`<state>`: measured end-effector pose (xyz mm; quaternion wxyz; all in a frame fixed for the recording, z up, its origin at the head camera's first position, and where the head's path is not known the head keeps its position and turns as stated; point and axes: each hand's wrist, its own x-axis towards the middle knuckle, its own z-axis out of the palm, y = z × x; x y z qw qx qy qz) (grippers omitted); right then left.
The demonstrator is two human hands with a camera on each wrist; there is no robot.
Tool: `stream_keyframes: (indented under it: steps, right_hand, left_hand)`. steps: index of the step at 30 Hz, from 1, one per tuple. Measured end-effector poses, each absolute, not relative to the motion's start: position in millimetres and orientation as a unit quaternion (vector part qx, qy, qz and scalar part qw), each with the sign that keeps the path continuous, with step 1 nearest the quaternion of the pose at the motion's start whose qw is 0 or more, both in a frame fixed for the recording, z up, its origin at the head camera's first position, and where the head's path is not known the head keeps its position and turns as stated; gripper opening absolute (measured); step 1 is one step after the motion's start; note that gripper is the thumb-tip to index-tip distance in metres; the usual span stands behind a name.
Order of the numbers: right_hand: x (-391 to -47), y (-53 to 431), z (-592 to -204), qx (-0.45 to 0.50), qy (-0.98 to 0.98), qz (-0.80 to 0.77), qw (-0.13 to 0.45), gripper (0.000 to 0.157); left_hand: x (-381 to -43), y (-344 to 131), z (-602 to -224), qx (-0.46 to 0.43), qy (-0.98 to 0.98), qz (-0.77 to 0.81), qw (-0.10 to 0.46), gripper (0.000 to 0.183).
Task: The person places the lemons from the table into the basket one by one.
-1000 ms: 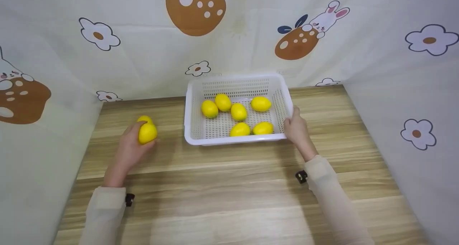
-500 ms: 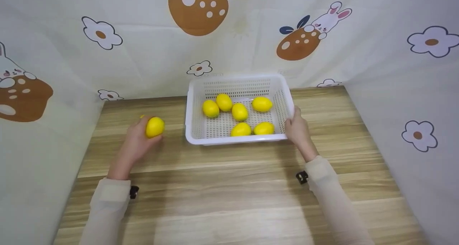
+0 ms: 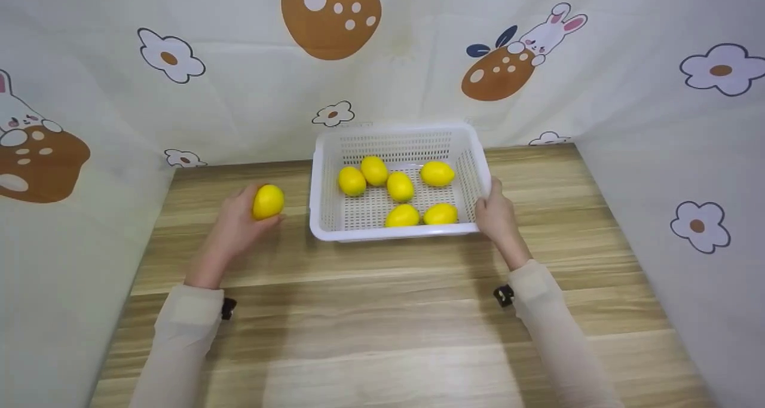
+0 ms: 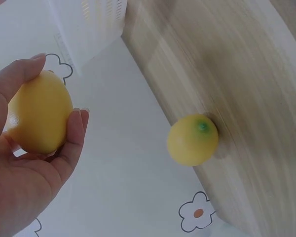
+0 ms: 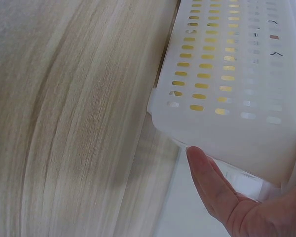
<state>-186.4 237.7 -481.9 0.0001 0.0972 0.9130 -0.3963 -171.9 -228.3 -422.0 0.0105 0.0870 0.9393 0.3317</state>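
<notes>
A yellow lemon [image 3: 269,202] is gripped by my left hand [image 3: 238,223], raised over the left part of the table. In the left wrist view, fingers and thumb curl around that lemon, and a second lemon [image 4: 190,140] with a green end lies on the wood; in the head view the left hand hides it. My right hand [image 3: 496,220] holds the right end of a white plastic basket [image 3: 397,235], thumb at the rim and fingers along the outer wall. Several lemons [image 3: 400,186] lie spread on the basket's floor.
The wooden table [image 3: 382,312] extends in front of the basket and to both sides. A white curtain [image 3: 233,97] printed with flowers and rabbits encloses the table at the back and sides, close behind the basket.
My left hand has lifted the lemon and moved it right and slightly away, toward the basket. The other left-side lemon is now out of sight in the head view. My right hand stays put.
</notes>
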Motion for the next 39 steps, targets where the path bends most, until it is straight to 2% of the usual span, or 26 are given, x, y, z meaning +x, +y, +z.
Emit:
stream_keyframes:
  steps: [39]
  right_hand:
    - [-187.6, 237.0, -481.0, 0.095, 0.914, -0.394, -0.002, 0.064]
  left_hand:
    - [-194.4, -185.5, -401.9, 0.119, 0.938, 0.322, 0.053, 0.067]
